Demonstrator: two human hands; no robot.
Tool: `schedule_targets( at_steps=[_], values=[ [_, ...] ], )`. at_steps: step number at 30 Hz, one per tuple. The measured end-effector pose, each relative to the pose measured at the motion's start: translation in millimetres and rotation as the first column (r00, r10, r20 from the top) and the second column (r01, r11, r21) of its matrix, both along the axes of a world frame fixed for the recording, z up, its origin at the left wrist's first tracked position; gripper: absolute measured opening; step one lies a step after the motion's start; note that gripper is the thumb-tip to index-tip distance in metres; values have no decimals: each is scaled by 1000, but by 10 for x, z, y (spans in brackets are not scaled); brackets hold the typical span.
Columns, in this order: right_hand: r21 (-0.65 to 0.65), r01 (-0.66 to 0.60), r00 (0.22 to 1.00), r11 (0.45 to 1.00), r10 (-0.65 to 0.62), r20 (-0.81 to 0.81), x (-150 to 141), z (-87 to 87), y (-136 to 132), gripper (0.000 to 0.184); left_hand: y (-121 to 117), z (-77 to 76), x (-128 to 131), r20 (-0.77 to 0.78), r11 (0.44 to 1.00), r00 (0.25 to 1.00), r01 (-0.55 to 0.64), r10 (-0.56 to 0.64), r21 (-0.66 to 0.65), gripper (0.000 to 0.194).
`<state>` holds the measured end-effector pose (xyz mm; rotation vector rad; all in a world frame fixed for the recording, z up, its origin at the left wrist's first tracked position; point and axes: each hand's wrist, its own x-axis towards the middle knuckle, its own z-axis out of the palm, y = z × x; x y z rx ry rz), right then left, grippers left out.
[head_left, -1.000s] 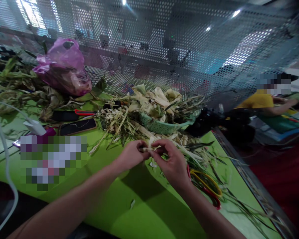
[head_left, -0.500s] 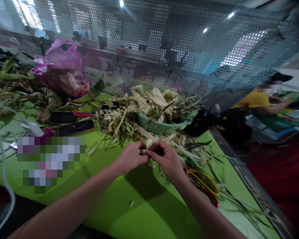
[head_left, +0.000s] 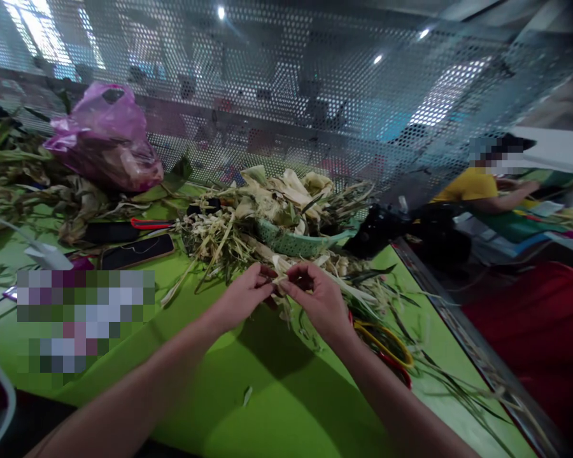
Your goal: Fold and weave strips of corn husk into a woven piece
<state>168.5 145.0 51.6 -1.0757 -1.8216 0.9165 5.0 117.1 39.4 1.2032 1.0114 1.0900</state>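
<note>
Between the fingertips of both hands is a small pale piece of dried husk (head_left: 280, 280), held just in front of the heaped plant material. My left hand (head_left: 248, 291) pinches it from the left, its thumb against the fingers. From the other side my right hand (head_left: 315, 294) grips it with thumb and forefinger. Behind them a green perforated basket (head_left: 291, 242) is piled with dry corn husks (head_left: 310, 184). Scissors with yellow and red handles (head_left: 386, 340) lie beside my right wrist.
A purple plastic bag (head_left: 109, 140) stands at the back left among dried leaves. A dark phone (head_left: 137, 251) and a red-edged cutter (head_left: 150, 224) lie left of the heap. A perforated metal screen (head_left: 248, 102) closes the back. A person in yellow (head_left: 468, 186) sits at the far right.
The view has shifted slightly to the right. My fingers have moved around the husk piece, and more of its pale, loose strips now show between and below my fingertips.
</note>
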Motion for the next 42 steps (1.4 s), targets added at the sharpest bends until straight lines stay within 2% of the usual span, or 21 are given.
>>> schedule_targets(
  at_steps=[4,6,9,12,15,20,23,26,28,31,36,39,42],
  values=[
    [101,-41,992,994,28,127,-5,-15,-21,37,28,-86,10,67,999,997,-39,38,4,16],
    [118,-54,983,992,32,182,-8,-24,-24,35,32,-92,0,55,999,998,-42,41,17,17],
    [105,-41,980,994,20,198,-9,-27,-23,26,28,-51,-28,-89,994,993,-64,72,88,15],
    [112,-10,985,994,-9,171,-4,-24,-15,18,23,0,-61,-293,978,945,-93,145,185,14],
    [130,24,989,991,-43,144,5,-24,1,16,26,19,-85,-353,976,926,-66,137,206,14],
    [145,51,989,988,-70,130,25,-23,20,15,32,37,-114,-313,986,949,13,39,164,12],
    [157,59,993,986,-74,93,32,-33,28,14,30,56,-129,-255,992,967,47,-17,114,20],
    [183,48,996,982,-61,68,29,-45,31,14,26,62,-135,-245,996,969,43,-24,73,24],
    [204,35,996,978,-52,75,24,-39,23,15,17,70,-133,-259,996,966,17,5,82,24],
    [218,-3,995,976,-19,101,16,-4,-6,15,0,94,-119,-313,987,948,0,52,163,20],
    [271,-93,981,958,41,190,11,74,-62,19,10,83,-88,-313,979,949,95,-34,183,19],
    [215,-102,989,971,76,127,25,99,-58,30,30,39,-75,-261,982,965,67,-20,174,21],
    [61,-43,999,997,44,-12,55,89,-8,34,35,10,-66,-170,989,984,73,-51,130,23]
  ],
)
